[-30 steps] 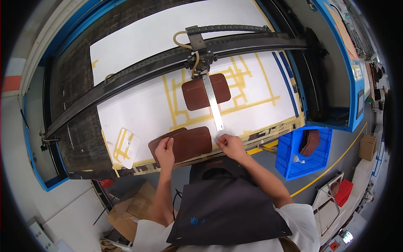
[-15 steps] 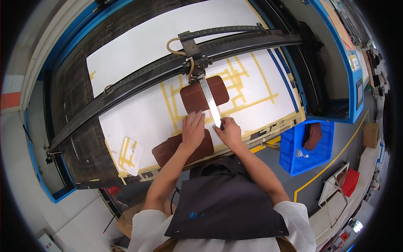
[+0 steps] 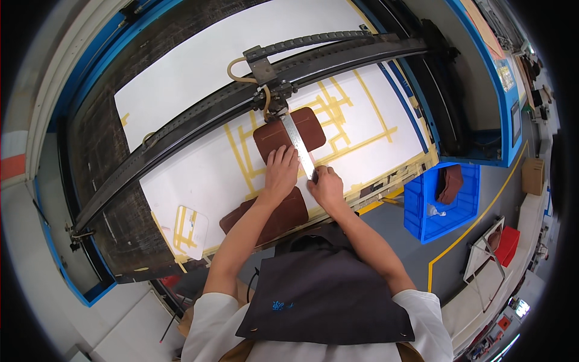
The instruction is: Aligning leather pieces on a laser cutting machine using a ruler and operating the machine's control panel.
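Observation:
A dark brown, round-cornered leather piece [image 3: 269,140] lies on the white sheet [image 3: 199,172], below the machine head. Across it runs a steel ruler [image 3: 299,146], whose far end reaches up under the head. My right hand [image 3: 327,190] pinches the ruler's near end. Flat on the near edge of the leather rests my left hand [image 3: 282,172], fingers stretched out and fingertips close against the ruler's left side. More brown leather pieces [image 3: 280,220] overlap at the table's front edge, partly covered by my left forearm.
A black gantry beam [image 3: 199,111] carrying the machine head [image 3: 274,99] spans the bed. Yellow tape strips [image 3: 374,111] mark the sheet. A white taped card [image 3: 192,232] lies at left. On the floor at right, a blue crate [image 3: 422,208] holds brown leather and a small clear bottle.
My left hand has slid forward from the near edge onto the leather, beside the ruler. My right hand keeps its grip on the ruler's end. The whole view has shifted slightly.

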Demonstrator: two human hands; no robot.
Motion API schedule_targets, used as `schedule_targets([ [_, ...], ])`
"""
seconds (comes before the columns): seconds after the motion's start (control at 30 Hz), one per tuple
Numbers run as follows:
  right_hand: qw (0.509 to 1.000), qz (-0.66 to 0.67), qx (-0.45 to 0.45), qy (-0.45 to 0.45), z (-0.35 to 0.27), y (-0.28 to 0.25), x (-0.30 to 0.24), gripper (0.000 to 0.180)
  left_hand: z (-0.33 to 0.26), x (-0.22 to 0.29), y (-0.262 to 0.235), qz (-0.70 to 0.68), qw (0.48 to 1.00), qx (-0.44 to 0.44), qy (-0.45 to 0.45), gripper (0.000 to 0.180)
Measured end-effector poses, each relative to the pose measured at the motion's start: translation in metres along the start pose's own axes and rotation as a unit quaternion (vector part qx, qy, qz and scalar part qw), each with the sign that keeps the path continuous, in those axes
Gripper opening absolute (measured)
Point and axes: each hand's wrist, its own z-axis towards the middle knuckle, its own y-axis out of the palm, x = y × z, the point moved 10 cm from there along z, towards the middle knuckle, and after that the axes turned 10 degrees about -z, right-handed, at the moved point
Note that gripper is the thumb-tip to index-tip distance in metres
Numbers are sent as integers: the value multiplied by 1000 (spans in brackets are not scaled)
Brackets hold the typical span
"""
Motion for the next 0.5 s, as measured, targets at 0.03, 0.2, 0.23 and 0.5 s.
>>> schedule_targets([
  [0.03,1000,0,-2,3,0,1,0,31,0,0,1,0,1000,-1,-1,33],
  [0.2,1000,5,-18,22,3,4,1,34,-1,-1,2,2,1000,1,0,35],
  [0.23,999,7,-24,28,4,5,3,36,-1,-1,3,2,1000,2,0,35],
  [0.5,998,33,-29,55,11,12,15,42,-2,-2,5,-26,1000,3,-14,42],
])
